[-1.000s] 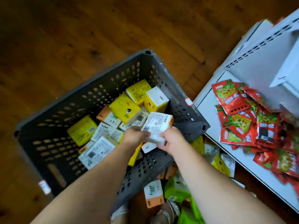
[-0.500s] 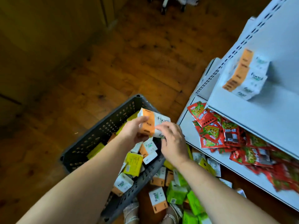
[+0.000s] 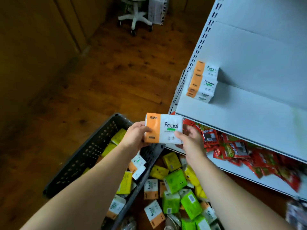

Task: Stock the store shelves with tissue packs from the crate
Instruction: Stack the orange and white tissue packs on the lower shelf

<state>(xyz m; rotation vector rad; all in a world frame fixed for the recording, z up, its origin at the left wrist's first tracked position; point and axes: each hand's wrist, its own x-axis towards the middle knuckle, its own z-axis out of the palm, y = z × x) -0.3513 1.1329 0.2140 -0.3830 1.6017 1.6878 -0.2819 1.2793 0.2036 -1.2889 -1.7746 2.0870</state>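
I hold an orange-and-white "Facial" tissue pack face up between both hands, above the far right corner of the dark plastic crate. My left hand grips its orange end and my right hand grips its white end. The crate on the floor holds yellow and orange-white tissue packs. On the white upper shelf to the right stands a stack of orange-and-white packs at its left end.
Loose green, yellow and orange-white packs litter the wooden floor between crate and shelving. Red snack packets cover the lower shelf. A white swivel-chair base stands far back.
Both hands lifted the pack out of the crate, turned it label-up and raised it toward the upper shelf. My view tilted up, bringing more of the shelf and stacked packs into sight.
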